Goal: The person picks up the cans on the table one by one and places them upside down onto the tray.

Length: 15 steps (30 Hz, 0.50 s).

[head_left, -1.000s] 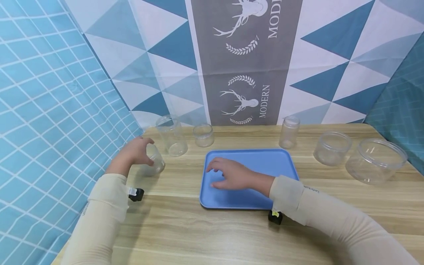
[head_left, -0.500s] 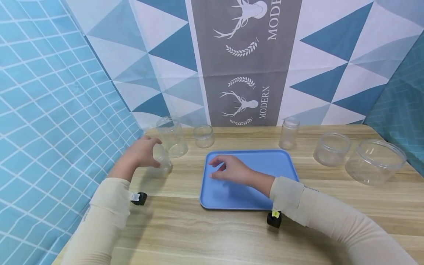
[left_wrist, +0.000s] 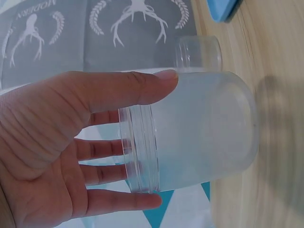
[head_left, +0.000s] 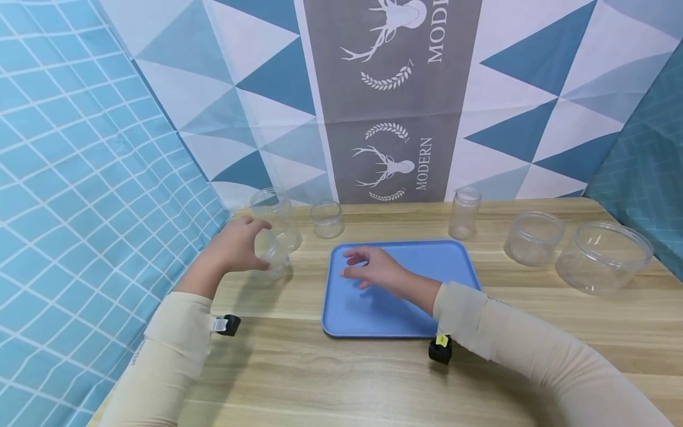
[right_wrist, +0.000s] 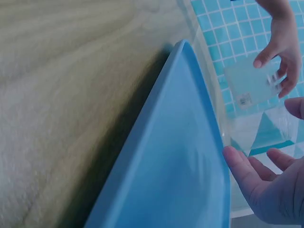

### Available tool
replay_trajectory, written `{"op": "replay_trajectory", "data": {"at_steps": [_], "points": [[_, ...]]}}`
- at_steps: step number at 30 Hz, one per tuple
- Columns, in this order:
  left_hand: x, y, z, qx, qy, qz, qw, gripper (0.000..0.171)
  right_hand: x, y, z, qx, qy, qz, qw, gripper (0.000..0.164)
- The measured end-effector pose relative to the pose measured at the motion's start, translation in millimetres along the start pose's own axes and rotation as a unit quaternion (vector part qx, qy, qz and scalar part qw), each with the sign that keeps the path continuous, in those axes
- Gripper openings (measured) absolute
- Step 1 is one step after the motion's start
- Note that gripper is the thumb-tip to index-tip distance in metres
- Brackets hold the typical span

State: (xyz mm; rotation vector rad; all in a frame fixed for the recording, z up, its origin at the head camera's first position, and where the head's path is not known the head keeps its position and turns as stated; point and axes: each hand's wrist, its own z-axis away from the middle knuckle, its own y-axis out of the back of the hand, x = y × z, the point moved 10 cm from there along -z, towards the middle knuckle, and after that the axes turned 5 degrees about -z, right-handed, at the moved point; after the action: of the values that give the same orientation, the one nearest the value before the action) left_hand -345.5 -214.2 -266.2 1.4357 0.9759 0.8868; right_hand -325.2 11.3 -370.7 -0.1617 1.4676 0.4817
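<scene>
My left hand (head_left: 235, 246) grips a clear plastic jar (left_wrist: 204, 128) around its threaded rim. In the left wrist view the thumb lies along the jar's near side and the fingers spread behind the rim. The jar's base faces the wooden table, with a shadow beneath it. My right hand (head_left: 376, 270) hovers over the blue tray (head_left: 341, 314), its fingers loosely bent and nothing between them. In the right wrist view that hand's fingers (right_wrist: 244, 173) show beyond the tray's edge, with the jar in the left hand farther back.
Behind the held jar stand a tall clear jar (head_left: 283, 228) and a low one (head_left: 328, 220). A slim jar (head_left: 464, 216) stands past the tray. Two wide clear jars, a smaller (head_left: 533, 243) and a larger (head_left: 597, 267), stand right. Patterned cloth (head_left: 395, 101) hangs at the back.
My left hand has moved right with the jar, toward the tray. The right hand has risen slightly over the tray, and its fingers have shifted.
</scene>
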Motion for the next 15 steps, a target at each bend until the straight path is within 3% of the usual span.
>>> {"op": "replay_trajectory", "data": {"at_steps": [7, 15], "points": [[16.1, 8.2, -2.3, 0.023, -0.018, -0.011, 0.9995, 0.081, 4, 8, -3, 0.013, 0.006, -0.041, 0.999, 0.06], [31.6, 14.7, -3.9, 0.047, -0.038, 0.021, 0.998, 0.081, -5, 14, -2, 0.033, 0.054, -0.112, 0.992, 0.053]]}}
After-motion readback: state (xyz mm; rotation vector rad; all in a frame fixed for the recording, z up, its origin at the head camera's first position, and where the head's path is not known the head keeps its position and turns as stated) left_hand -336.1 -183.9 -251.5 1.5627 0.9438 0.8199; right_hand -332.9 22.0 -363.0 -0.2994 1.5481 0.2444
